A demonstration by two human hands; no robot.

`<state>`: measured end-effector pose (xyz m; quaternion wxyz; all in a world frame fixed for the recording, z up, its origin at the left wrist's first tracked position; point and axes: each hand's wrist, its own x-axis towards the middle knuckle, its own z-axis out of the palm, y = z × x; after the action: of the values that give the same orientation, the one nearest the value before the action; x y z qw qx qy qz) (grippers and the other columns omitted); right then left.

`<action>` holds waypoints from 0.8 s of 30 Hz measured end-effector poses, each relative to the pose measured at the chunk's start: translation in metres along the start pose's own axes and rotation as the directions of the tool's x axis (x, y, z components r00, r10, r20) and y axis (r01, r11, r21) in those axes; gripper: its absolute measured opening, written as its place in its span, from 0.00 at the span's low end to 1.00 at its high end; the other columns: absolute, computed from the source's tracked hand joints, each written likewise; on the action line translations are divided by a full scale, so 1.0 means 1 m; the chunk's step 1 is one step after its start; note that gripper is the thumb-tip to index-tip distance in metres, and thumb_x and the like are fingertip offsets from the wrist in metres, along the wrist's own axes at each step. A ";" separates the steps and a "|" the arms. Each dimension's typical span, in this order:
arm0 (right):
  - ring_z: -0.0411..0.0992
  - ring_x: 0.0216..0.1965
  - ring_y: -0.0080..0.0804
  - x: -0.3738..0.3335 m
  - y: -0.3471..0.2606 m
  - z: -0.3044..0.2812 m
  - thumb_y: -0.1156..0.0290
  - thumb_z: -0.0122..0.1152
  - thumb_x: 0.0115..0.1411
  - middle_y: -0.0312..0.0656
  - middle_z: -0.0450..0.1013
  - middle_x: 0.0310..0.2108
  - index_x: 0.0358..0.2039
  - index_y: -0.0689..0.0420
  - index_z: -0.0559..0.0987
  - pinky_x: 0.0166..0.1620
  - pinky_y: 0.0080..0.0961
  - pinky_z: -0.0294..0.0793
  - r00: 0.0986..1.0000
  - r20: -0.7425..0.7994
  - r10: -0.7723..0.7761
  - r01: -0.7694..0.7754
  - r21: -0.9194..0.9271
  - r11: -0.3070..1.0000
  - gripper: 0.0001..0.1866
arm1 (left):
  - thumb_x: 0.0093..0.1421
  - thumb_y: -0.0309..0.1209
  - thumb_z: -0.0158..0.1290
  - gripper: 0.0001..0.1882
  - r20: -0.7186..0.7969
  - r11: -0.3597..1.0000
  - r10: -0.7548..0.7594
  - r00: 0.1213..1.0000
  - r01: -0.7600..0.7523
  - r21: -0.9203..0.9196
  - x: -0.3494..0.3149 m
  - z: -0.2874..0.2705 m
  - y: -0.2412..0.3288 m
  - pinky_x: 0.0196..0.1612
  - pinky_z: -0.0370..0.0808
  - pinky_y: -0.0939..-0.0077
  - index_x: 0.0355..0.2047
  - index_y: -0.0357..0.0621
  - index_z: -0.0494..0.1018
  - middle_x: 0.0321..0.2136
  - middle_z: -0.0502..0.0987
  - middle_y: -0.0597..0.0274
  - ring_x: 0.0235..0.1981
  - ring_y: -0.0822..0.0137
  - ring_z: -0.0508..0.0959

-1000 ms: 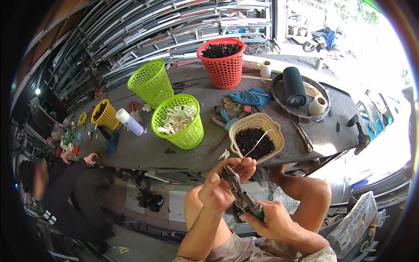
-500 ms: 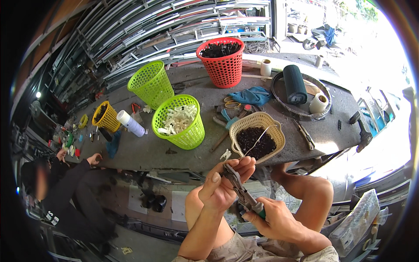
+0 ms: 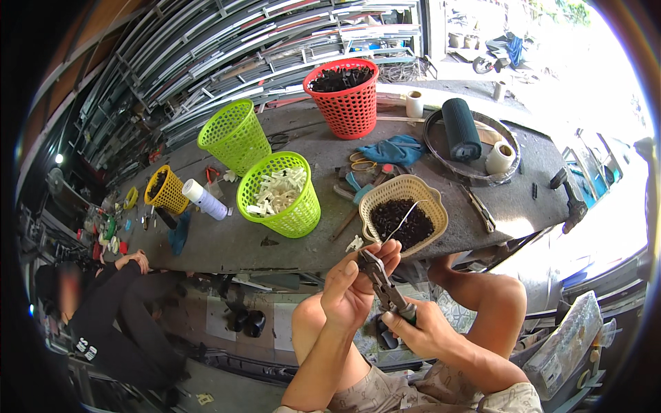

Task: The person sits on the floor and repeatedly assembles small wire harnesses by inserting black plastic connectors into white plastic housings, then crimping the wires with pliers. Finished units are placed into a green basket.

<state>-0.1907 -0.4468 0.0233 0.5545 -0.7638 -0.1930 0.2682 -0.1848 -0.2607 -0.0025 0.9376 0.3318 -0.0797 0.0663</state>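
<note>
In my right hand (image 3: 428,332) is a pair of metal pliers (image 3: 385,288), its dark green grip showing at the palm. The jaws point up and left, into the space between the thumb and fingers of my left hand (image 3: 349,289). A thin white wire (image 3: 399,226) comes out from my left fingertips and curves over the beige basket (image 3: 443,220). Small dark pieces (image 3: 406,219) fill the bottom of that basket. My left fingers are curled around the wire's near end; whatever sits between the jaws is too small to make out.
Green baskets (image 3: 313,213), one with white plastic pieces, stand left of centre. A red basket (image 3: 351,113) of black pieces is farther back. A spray can (image 3: 205,199), blue gloves (image 3: 392,150), a second tool (image 3: 478,208) and a hammer (image 3: 570,203) lie about. Another person (image 3: 110,303) sits left.
The pliers and both my hands have shifted slightly, the jaws still at my left fingers. The person at left has drawn their hands back from the table edge and together.
</note>
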 end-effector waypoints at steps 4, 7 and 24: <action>0.69 0.23 0.22 0.000 0.006 -0.002 0.53 0.70 0.66 0.35 0.74 0.20 0.34 0.62 0.81 0.29 0.29 0.71 0.997 0.024 0.079 -0.079 -0.002 0.997 0.21 | 0.71 0.41 0.51 0.29 -0.048 0.999 -0.029 0.998 0.031 0.037 0.002 0.002 -0.005 0.74 0.63 0.44 0.61 0.25 0.70 0.60 0.74 0.31 0.66 0.36 0.71; 0.70 0.19 0.26 0.007 0.016 0.004 0.44 0.72 0.63 0.38 0.72 0.16 0.37 0.62 0.82 0.27 0.35 0.71 0.999 -0.035 0.014 -0.014 0.002 1.000 0.28 | 0.71 0.41 0.51 0.29 -0.089 0.996 -0.048 0.995 0.055 0.071 0.004 0.003 -0.009 0.73 0.65 0.45 0.61 0.26 0.70 0.60 0.75 0.32 0.66 0.37 0.72; 0.71 0.18 0.27 0.075 0.055 -0.016 0.62 0.69 0.55 0.40 0.73 0.18 0.22 0.64 0.78 0.23 0.31 0.69 0.948 0.072 0.311 -0.319 0.161 0.934 0.17 | 0.76 0.57 0.43 0.33 -0.533 0.792 0.188 0.825 0.194 0.579 0.101 -0.029 -0.059 0.17 0.80 0.68 0.27 0.38 0.69 0.13 0.70 0.61 0.13 0.61 0.80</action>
<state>-0.1222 -0.4308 -0.0402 0.5631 -0.7282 -0.0571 0.3866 -0.0728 -0.2807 -0.0408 0.7598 0.5812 0.2275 0.1818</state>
